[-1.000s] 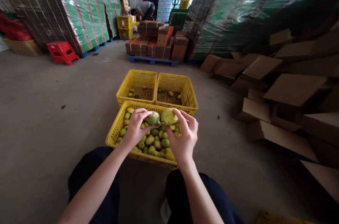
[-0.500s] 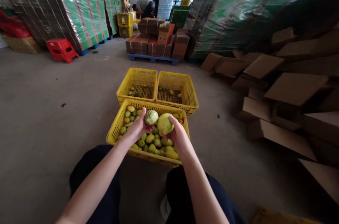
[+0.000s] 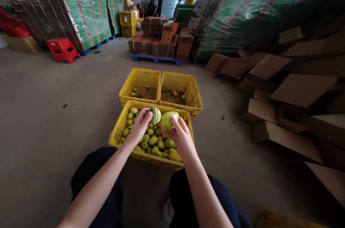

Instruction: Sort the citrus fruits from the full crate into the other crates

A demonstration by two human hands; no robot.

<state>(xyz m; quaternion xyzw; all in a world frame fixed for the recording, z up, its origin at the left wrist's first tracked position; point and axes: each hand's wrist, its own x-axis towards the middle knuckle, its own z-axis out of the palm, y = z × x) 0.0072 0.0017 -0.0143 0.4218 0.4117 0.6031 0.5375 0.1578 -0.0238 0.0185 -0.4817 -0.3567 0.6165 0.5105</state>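
My left hand (image 3: 142, 124) is closed on a rough, bumpy green lemon (image 3: 155, 115), thumb on its near side. In my right hand (image 3: 181, 135) is a larger, smoother yellow-green lemon (image 3: 167, 121), turned with one end to the upper right. The two fruits are held side by side, with a small gap between them. Right below is a yellow plastic crate (image 3: 114, 135) holding many green and yellow lemons (image 3: 153, 140). My forearms hide part of its near side.
Two more yellow crates (image 3: 124, 88) (image 3: 198, 95) stand behind, a few lemons on their floors. Cardboard boxes (image 3: 272, 142) are heaped at right. A red stool (image 3: 62, 49) stands left. Flattened cartons lie on a blue pallet (image 3: 156, 58); a person (image 3: 149, 6) bends over farther back.
My left hand has turned its lemon, with the thumb now across it. The right lemon has been rotated from end-on to lying sideways. Both stay above the crate.
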